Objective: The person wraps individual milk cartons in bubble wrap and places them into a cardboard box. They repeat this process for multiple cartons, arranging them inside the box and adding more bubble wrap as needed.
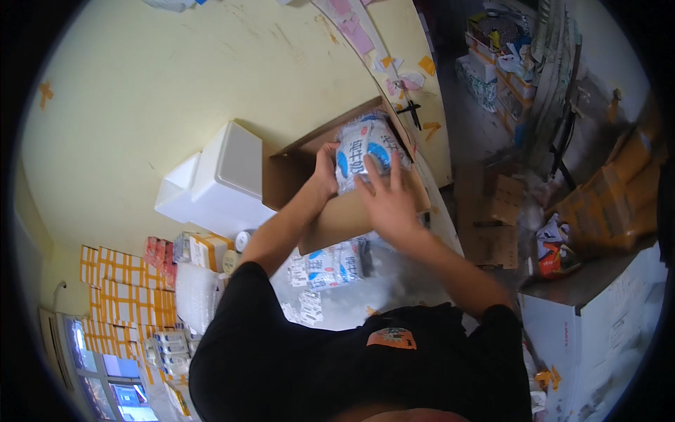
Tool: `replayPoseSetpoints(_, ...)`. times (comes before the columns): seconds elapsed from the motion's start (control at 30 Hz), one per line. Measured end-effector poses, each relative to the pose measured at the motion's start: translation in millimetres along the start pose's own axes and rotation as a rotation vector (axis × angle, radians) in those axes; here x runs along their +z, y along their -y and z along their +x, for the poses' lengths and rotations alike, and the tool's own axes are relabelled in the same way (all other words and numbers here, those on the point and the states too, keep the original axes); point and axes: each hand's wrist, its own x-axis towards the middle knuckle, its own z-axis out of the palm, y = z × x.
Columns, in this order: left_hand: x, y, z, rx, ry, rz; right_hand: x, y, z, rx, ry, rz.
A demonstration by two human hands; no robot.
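Observation:
An open cardboard box [337, 216] stands before me on the table. Inside its far right part lies a bundle of white and blue milk pouches [358, 150] in clear plastic wrap. My left hand [327, 169] grips the near left side of the bundle, its thumb on the edge. My right hand [387, 198] rests with spread fingers on the bundle's right face, its palm over the box's front flap. Another bundle of similar pouches [332, 266] lies on the table on the near side of the box, beside printed paper slips [310, 307].
White foam boxes [227, 174] stand left of the cardboard box against the wall. Stacks of taped cartons [134, 300] and a bubble-wrap roll [195, 293] are at the left. A large white carton [575, 327] stands at the right, with flattened cardboard [606, 205] behind it.

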Motion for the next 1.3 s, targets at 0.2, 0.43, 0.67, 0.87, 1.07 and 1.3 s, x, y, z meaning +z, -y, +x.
replayPoseSetpoints(0.2,-6,17,16,0.034,-0.173,0.225,-11,6,-23,-0.124,0.190,0.104)
replayPoseSetpoints(0.43,-4,8,-55,0.642,-0.556,1.067,-10,-8,5,-0.343,0.050,-0.052)
replayPoseSetpoints(0.67,-4,20,-309,1.028,0.032,0.911,-61,41,9,-0.469,0.064,0.106)
replayPoseSetpoints(0.87,-151,194,-311,0.792,-0.790,0.119,-4,139,-36,-0.630,0.311,0.906)
replayPoseSetpoints(1.07,-167,330,-232,0.156,-0.693,-0.385,253,157,-48,-0.238,0.762,0.496)
replayPoseSetpoints(1.3,-197,336,-200,0.295,-0.610,-0.452,302,163,-30,-0.052,1.237,0.093)
